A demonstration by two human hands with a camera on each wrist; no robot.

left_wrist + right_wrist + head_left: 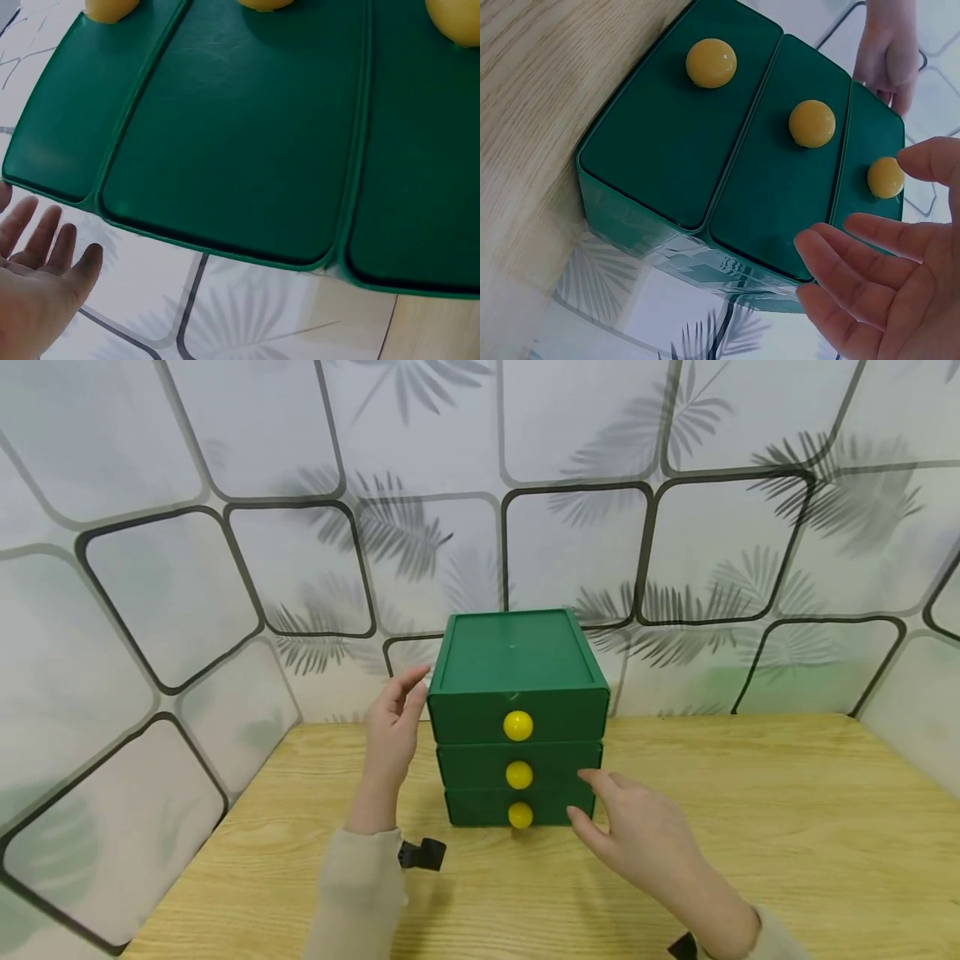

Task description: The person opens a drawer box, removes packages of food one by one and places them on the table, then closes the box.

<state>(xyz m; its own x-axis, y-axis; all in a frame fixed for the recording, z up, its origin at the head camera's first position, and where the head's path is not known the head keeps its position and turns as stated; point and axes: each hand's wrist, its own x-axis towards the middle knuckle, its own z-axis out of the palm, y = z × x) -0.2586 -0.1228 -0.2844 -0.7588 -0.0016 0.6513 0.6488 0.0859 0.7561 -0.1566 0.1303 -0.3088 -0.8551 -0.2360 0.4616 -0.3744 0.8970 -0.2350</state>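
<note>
A green three-drawer box (517, 652) stands on the table, each drawer front bearing one round yellow knob. All three drawers look closed in the head view. The top knob (518, 725), middle knob (519, 774) and bottom knob (521, 815) line up vertically. My left hand (393, 718) is at the box's upper left side, fingers extended, fingertips right by the top edge. In front of the lower right drawer fronts is my right hand (645, 827), its fingers spread and loosely bent with nothing between them. The right wrist view shows its fingers (847, 277) close over the drawer fronts.
The wooden table (750, 827) extends to both sides of the box. Behind it rises a pale wall covering (577, 552) with dark rounded outlines and leaf prints. A black wrist strap piece (423, 854) sticks out beside the left sleeve (360, 885).
</note>
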